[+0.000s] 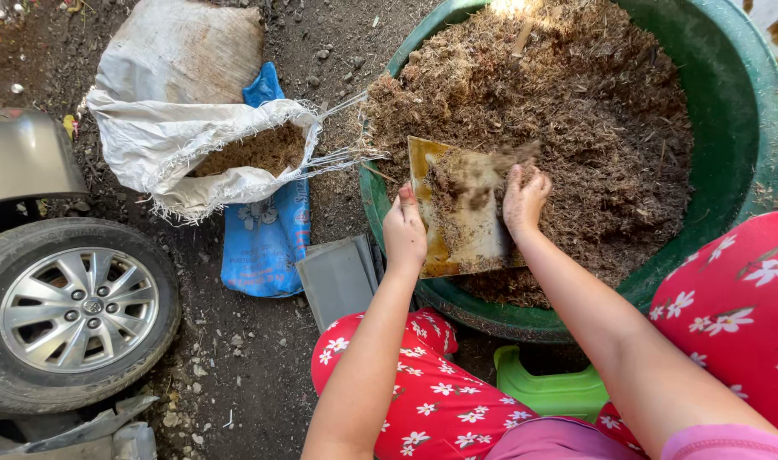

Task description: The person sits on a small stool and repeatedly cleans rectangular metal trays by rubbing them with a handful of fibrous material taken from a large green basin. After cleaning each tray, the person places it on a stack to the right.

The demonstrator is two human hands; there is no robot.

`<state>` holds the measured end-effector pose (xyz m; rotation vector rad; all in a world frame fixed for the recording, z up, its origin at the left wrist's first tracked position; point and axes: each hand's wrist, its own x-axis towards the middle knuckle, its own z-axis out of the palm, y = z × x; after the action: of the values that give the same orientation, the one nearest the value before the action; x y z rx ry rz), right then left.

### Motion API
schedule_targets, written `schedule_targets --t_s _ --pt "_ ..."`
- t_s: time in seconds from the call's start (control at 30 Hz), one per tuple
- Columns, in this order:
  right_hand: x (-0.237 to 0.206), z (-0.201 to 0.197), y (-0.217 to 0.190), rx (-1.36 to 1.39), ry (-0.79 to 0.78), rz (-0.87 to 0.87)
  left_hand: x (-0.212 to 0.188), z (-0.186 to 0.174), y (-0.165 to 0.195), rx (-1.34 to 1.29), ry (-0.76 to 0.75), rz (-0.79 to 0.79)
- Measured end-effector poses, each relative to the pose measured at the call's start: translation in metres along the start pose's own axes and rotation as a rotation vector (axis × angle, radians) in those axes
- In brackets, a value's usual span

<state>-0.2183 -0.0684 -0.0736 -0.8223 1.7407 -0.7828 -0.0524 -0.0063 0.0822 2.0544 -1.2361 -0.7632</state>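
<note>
Brown fibrous mulch (576,94) fills a big green tub (747,102) on the bare ground, heaped almost to the rim. Resting on the near side of the heap is a flat yellowish scoop tray (461,213), tilted toward the person and already carrying a clump of the same fibre.

The left hand (404,234) grips the tray's left edge, its fingers (406,204) curled around the rim so that only the thumb and knuckles show. The right hand (524,198) sits at the tray's far right corner, its fingers (530,177) bent and narrow, pressed into the mulch and touching it just beyond the tray's lip; loose fibre is blurred right above them.

Left of the left-hand fingers, well apart from them, a white woven sack (176,128) lies on its side with its mouth open toward the tub, showing more brown fibre inside. A blue plastic bag (265,238) lies flat under and below the sack, and a grey flat piece (338,277) leans against the tub's near left wall.

Farther left stands a car wheel (74,311) with a silver rim. Nearest the camera are the person's knees in red floral fabric (432,392), with a green plastic stool (551,388) between them.
</note>
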Motion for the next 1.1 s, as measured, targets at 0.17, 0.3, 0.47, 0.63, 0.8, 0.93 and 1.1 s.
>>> schedule_targets --t_s 0.17,0.3,0.47,0.63,0.8,0.93,1.1 --pt "0.007 0.008 -0.023 0.422 -0.189 -0.002 0.007 0.009 0.014 -0.152 -0.007 -0.061" --pt "-0.003 0.017 -0.065 0.275 -0.246 -0.173 0.004 0.013 0.029 -0.042 -0.012 -0.039" --pt "-0.026 0.014 -0.101 0.189 -0.29 -0.283 0.006 0.018 0.044 0.041 -0.016 -0.026" --pt "-0.049 0.007 -0.114 0.092 -0.294 -0.512 0.008 0.025 0.04 0.045 -0.031 0.023" --pt "-0.084 -0.005 -0.098 0.241 -0.39 -0.641 0.019 0.025 0.027 -0.054 -0.044 0.028" --pt "-0.107 -0.018 -0.072 0.183 -0.44 -0.75 0.031 0.021 0.014 -0.131 -0.067 -0.029" --pt "-0.098 -0.006 -0.074 0.047 -0.356 -0.861 0.032 0.02 0.006 -0.175 -0.058 0.037"
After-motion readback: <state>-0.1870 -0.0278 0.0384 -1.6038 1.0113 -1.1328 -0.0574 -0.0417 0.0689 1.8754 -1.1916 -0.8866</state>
